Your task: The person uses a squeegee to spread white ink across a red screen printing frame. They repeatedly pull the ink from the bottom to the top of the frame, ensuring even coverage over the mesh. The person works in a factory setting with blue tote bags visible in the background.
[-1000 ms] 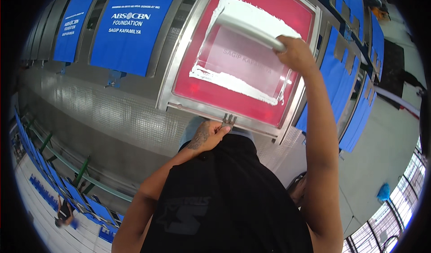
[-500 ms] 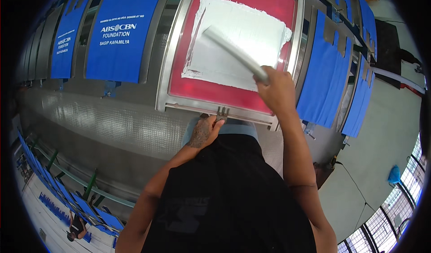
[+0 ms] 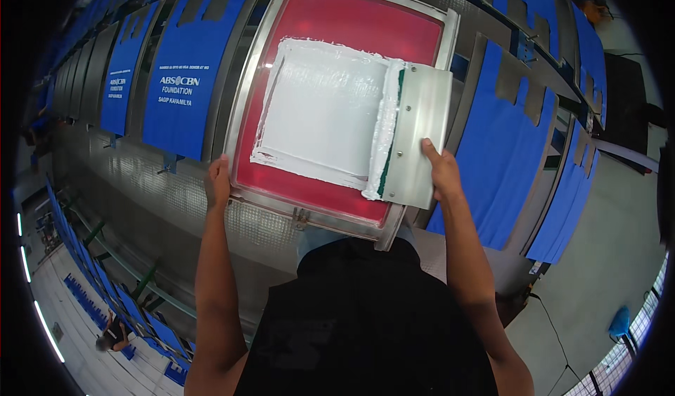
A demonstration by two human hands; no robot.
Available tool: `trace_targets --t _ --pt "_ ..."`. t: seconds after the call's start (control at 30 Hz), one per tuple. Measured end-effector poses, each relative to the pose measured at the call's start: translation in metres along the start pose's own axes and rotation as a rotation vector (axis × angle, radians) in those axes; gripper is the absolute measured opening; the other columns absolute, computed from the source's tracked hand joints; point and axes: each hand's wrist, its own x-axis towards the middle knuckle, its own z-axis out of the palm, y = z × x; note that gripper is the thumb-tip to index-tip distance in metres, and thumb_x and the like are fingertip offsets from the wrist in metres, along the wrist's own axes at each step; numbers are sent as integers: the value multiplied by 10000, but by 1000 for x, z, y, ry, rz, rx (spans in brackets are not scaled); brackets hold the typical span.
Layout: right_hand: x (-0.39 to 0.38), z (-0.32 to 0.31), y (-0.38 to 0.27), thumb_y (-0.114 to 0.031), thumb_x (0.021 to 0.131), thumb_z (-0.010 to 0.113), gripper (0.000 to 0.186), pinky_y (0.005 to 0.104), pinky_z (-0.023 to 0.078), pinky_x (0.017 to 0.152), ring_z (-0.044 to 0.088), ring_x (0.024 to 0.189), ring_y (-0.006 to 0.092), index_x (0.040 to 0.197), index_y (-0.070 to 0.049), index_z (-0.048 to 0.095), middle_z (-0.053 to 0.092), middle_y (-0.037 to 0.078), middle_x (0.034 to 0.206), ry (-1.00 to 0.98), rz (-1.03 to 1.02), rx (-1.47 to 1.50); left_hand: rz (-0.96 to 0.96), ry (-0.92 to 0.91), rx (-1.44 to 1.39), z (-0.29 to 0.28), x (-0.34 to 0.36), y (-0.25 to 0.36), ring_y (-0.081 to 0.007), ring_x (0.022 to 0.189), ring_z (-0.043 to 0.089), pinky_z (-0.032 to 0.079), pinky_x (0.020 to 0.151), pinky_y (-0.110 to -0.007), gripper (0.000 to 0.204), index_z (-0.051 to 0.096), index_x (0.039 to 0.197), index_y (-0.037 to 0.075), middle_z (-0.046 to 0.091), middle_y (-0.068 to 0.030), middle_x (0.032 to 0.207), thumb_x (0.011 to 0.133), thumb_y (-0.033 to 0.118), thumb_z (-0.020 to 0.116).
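Seen from the head camera, the right hand (image 3: 443, 171) grips the near edge of a wide flat metal squeegee with a green rubber blade (image 3: 420, 134), its fingers (image 3: 430, 153) closed over the plate with the thumb on top. The blade stands on edge against the mesh just left of those fingers, a ridge of thick white ink (image 3: 383, 143) heaped along it, probably so the tilt keeps the ink gathered ahead of the blade. Further left lies a smooth white ink rectangle (image 3: 320, 115) on the red mesh of a metal-framed printing screen (image 3: 344, 23). The left hand (image 3: 218, 181) clasps the frame's near left corner, fingers (image 3: 222, 167) curled over its rim, apparently to steady the screen. Beyond those fingers, to the left, blue fabric bags with white print (image 3: 176, 72) lie flat on a long grey metal tabletop (image 3: 140, 178); more blue bags (image 3: 513, 136) lie right of the squeegee.
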Motion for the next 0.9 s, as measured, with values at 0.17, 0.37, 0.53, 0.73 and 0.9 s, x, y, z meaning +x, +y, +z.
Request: trace_targets --t 0.17,0.37,0.53,0.73,0.9 --pt "-22 -28 -2 -424 969 649 519 338 585 727 707 828 195 1159 59 619 710 137 995 15 -48 61 -52 24 202 -1 -62 34 -292 835 651 483 766 -425 596 681 999 -49 680 -188 861 949 540 607" --pt "-81 -143 20 -432 964 650 547 358 592 749 711 846 230 1192 64 611 703 142 1018 268 -100 154 62 58 16 71 -147 93 -304 876 690 528 812 -395 549 685 1100 -24 717 -176 917 901 487 695" --pt "-148 -238 25 -394 988 610 579 414 595 832 716 933 303 1278 104 552 683 236 1120 457 -162 200 102 -253 -172 141 -196 152 -308 889 704 533 819 -393 548 693 1106 -12 730 -189 951 873 482 730" --pt "-145 -328 54 -428 939 686 601 410 590 783 708 897 279 1221 92 579 691 192 1057 569 -139 240 119 -294 -141 201 -244 176 -316 907 715 537 827 -403 577 696 1110 -25 736 -203 981 852 489 748" --pt "-121 -344 53 -391 951 673 565 388 592 788 710 892 276 1239 86 577 698 181 1062 540 -212 193 29 -214 -141 215 -276 180 -281 870 704 536 808 -390 547 691 1105 -37 734 -191 959 862 449 752"
